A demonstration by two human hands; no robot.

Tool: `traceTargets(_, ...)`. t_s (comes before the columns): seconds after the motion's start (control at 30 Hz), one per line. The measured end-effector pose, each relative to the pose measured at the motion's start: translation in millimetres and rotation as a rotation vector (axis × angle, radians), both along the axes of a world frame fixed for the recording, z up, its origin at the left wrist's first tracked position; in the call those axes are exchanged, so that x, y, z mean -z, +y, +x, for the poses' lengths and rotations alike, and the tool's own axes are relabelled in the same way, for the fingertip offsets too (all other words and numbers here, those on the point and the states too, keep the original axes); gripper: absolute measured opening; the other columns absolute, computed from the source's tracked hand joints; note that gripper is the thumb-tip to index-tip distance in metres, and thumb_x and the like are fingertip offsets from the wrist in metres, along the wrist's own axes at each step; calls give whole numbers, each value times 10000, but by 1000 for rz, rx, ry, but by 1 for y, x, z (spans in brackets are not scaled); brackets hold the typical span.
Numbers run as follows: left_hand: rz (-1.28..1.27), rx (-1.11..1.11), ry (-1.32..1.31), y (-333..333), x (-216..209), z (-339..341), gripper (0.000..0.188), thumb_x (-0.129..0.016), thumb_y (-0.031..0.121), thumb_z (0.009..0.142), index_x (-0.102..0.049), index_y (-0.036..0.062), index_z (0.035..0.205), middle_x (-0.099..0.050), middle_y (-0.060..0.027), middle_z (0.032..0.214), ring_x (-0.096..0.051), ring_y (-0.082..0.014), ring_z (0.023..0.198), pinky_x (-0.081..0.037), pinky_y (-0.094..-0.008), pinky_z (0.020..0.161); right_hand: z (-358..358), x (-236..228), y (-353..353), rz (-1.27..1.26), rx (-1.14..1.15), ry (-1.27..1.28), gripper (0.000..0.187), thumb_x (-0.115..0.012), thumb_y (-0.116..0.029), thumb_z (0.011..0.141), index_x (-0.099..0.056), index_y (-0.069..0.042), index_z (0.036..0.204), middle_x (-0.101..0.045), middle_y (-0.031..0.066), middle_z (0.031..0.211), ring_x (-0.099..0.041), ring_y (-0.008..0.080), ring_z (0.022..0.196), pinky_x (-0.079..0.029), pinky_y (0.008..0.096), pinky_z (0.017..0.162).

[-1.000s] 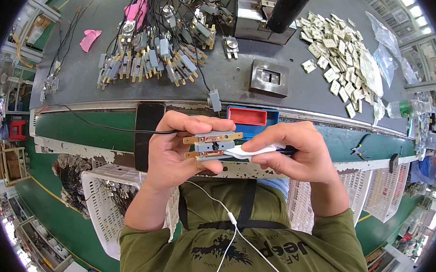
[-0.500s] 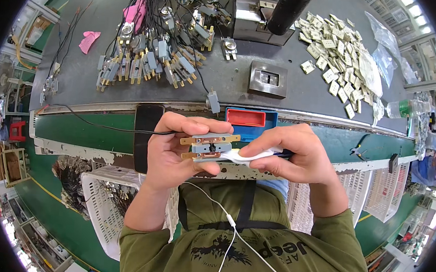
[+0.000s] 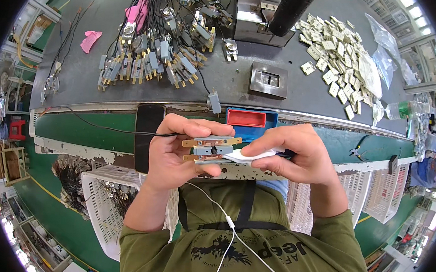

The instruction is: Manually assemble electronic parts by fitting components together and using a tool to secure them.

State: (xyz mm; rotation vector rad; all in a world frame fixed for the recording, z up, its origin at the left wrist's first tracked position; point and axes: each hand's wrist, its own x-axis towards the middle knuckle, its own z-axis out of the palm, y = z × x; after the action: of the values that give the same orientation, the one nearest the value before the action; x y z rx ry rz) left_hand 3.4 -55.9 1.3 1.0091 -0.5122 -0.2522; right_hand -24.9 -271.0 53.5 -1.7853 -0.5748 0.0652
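Note:
My left hand (image 3: 168, 158) is closed around a grey block-shaped electrical part (image 3: 212, 150) with flat brass terminals and copper strips. Its open side faces up in front of my chest. A black wire (image 3: 102, 127) runs from beside that hand toward the left. Between the thumb and fingers of my right hand (image 3: 302, 154) is a folded white cloth (image 3: 253, 156), whose narrow end touches the part's right side. Something dark and thin shows behind those fingers; its kind is hidden.
Wired grey parts (image 3: 153, 55) crowd the table's back left. Farther right are a press with a black handle (image 3: 292, 12), a metal block (image 3: 268, 80) and a heap of cream plates (image 3: 342, 59). Along the front edge lie a phone (image 3: 148, 136), a blue tray (image 3: 251, 133) and pliers (image 3: 359, 148).
The white cloth has flattened and shifted slightly against the part. Both hands keep nearly the same place and grip.

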Motion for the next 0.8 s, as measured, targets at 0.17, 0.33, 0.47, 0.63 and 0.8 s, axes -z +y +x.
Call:
traceTargets(0.17,11,-10,-8,-1,1,2,562,-820,229,595,-460,67,995,-608,-184,1045,-614,-265,982,-531,-358,829,-1,-1,1,-6,-1,48,177,-717,-61,725,-664,-5,884,-669,103,786,-657,211,694,-499,285,612)
traceTargets(0.33,11,-16,5,0,0,2,563,-823,229,593,-461,67,993,-609,-186,1043,-613,-263,982,-529,-359,832,-1,-5,1,-12,19,146,173,-715,-65,730,-665,-2,883,-667,100,771,-654,201,677,-494,277,600)
traceTargets(0.47,-16,29,-19,2,4,4,527,-811,130,614,-464,61,1005,-594,-207,1065,-594,-277,1019,-525,-368,837,0,2,1,5,3,25,169,-710,-61,733,-664,5,881,-667,102,763,-653,199,663,-494,277,588)
traceTargets(0.63,19,-11,-23,0,1,3,561,-824,218,595,-463,62,995,-606,-190,1046,-612,-262,984,-532,-355,824,-1,-4,1,1,30,157,166,-710,-60,732,-664,1,879,-667,100,765,-654,200,665,-494,280,590)
traceTargets(0.8,12,-7,-14,0,0,2,565,-829,202,594,-463,60,1001,-604,-194,1047,-612,-263,985,-530,-356,830,-2,-8,1,17,34,209,166,-711,-56,728,-664,-10,880,-668,92,768,-654,202,670,-492,285,591)
